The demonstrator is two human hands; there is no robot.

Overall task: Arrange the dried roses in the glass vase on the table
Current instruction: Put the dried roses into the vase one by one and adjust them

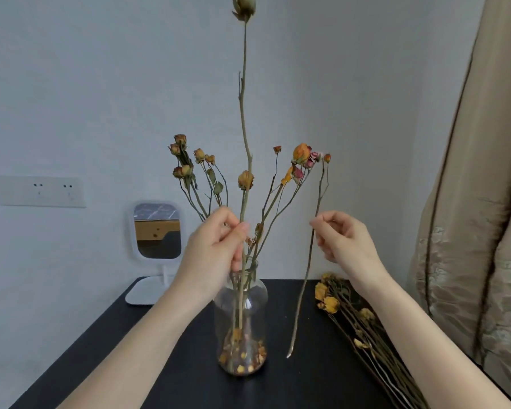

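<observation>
left hand [216,246] pinches standing stems [242,206], vase [252,302] just below it | right hand [344,240] pinches loose rose [306,278] mid-stem | guide hanging tip toward left hand, lower slowly

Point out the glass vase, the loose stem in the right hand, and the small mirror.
glass vase [257,314], head view, clear side wall.
loose stem [301,299], head view, bare lower length.
mirror [157,231], head view, middle of its glass.
</observation>
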